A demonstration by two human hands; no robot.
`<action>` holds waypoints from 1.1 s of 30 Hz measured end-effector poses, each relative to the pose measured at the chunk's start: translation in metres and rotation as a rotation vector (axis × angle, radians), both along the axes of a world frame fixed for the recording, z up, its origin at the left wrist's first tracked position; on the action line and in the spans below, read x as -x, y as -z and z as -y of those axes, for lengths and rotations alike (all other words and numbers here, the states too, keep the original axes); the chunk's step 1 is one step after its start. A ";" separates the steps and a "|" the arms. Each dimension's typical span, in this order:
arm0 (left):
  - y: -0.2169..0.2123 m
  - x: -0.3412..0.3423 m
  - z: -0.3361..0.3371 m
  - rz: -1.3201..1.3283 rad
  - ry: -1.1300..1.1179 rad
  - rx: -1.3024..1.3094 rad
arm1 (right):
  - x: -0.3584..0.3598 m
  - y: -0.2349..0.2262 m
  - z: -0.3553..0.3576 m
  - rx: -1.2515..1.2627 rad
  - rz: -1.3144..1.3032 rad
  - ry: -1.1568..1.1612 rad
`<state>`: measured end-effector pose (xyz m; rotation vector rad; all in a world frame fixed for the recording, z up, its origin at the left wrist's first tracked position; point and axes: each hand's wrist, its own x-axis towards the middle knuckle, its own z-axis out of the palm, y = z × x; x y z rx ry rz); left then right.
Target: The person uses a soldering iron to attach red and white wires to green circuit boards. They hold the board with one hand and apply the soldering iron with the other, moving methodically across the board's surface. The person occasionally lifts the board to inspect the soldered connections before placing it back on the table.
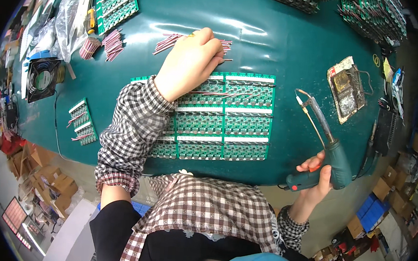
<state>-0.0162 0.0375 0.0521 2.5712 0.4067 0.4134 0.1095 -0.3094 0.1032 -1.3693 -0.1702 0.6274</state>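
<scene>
Soldering gun [326, 154]: teal pistol-grip, orange trigger, tip raised. Wire pieces [169, 41]: short red-white bundle lying beyond green circuit-board panel [229, 117].

Glossy teal tabletop [284, 43], matt green circuit boards [224, 119], teal plastic soldering gun [332, 160] with metal tip, checked cloth sleeve [133, 124]

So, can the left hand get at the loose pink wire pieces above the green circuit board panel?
Probably yes: the left hand already rests on the pink wire pieces, with nothing between them.
</scene>
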 end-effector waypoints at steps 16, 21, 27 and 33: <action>-0.029 -0.015 0.056 0.045 -0.079 0.154 | 0.000 -0.004 0.009 -0.020 0.006 0.040; -0.016 -0.012 0.048 0.054 -0.207 0.116 | -0.003 0.002 0.011 -0.037 0.007 0.044; -0.002 -0.026 0.044 -0.058 -0.250 0.174 | -0.004 0.004 0.006 -0.022 -0.017 0.037; 0.000 -0.028 0.041 -0.011 -0.165 0.056 | -0.003 0.000 0.004 0.004 0.000 0.057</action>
